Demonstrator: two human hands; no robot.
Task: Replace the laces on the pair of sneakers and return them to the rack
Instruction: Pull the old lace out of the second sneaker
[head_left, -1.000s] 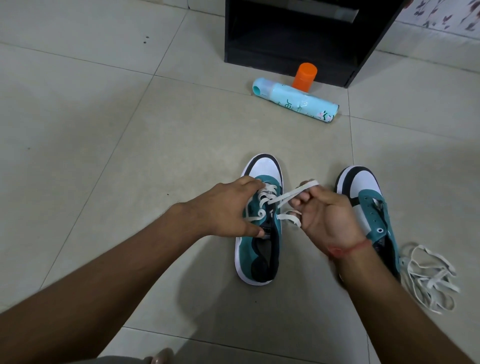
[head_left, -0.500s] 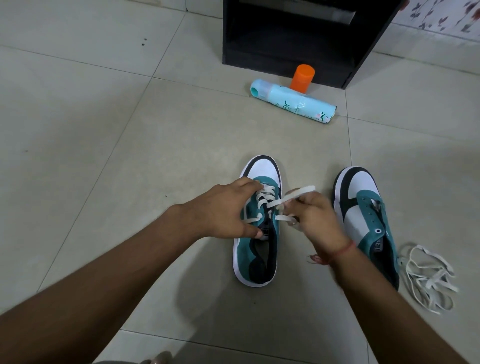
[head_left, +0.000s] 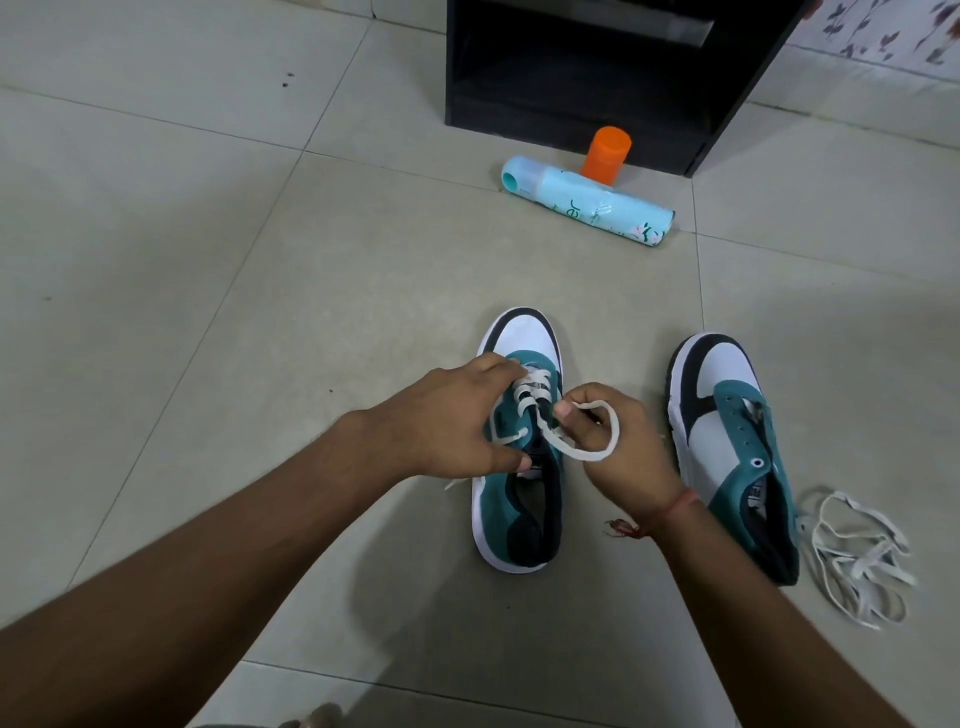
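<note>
Two teal, white and black sneakers stand side by side on the tiled floor. The left sneaker (head_left: 519, 509) is partly laced with a white lace (head_left: 597, 452). My left hand (head_left: 457, 421) grips this sneaker across its lace area, thumb on the near side. My right hand (head_left: 618, 447) pinches the lace end, which curls in a loop over my fingers. The right sneaker (head_left: 737, 441) has bare eyelets. A loose white lace (head_left: 857, 561) lies bunched on the floor to its right.
A black open rack (head_left: 597, 67) stands at the back. In front of it lie a light blue spray can (head_left: 582, 205) on its side and an upright orange cap (head_left: 605, 153). Bare tiles spread to the left.
My right hand has moved back toward the sneaker's eyelets; the lace it held taut up and to the right now curls in a slack loop. My left hand stays on the sneaker.
</note>
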